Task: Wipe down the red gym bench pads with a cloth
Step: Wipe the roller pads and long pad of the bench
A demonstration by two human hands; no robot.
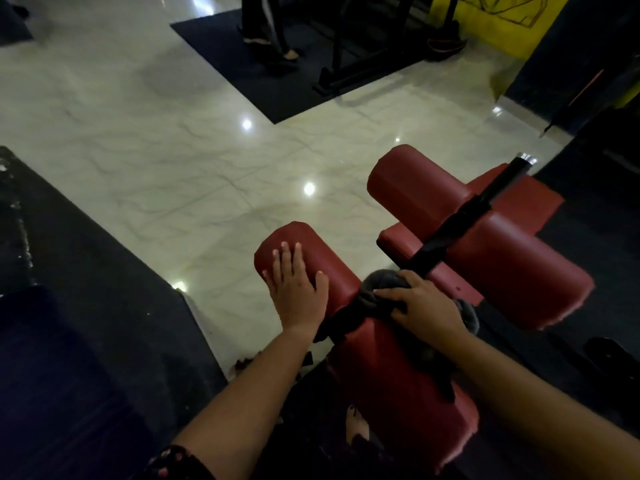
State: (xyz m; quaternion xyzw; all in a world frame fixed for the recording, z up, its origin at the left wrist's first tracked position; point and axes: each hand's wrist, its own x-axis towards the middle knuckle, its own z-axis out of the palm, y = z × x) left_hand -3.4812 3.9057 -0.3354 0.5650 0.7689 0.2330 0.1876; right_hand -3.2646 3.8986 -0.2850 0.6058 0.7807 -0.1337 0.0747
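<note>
Two red roller pads cross a black bar (pixel 450 230) of the gym bench. On the left end of the near roller pad (pixel 332 271) my left hand (pixel 298 285) lies flat, fingers straight. Where that pad meets the black bar, my right hand (pixel 422 306) grips a bunched grey cloth (pixel 381 285) and presses it down. The far roller pad (pixel 485 244) sits beyond, with a flat red seat pad (pixel 519 199) behind it. Torn edges show on the right ends of both rollers.
Glossy marble floor (pixel 173 150) spreads to the left and ahead. A black rubber mat (pixel 86 323) lies at my left. Farther off, another mat (pixel 277 74) carries a black machine frame (pixel 349 60) and a standing person's legs (pixel 263 29). A yellow wall (pixel 502 19) is at top right.
</note>
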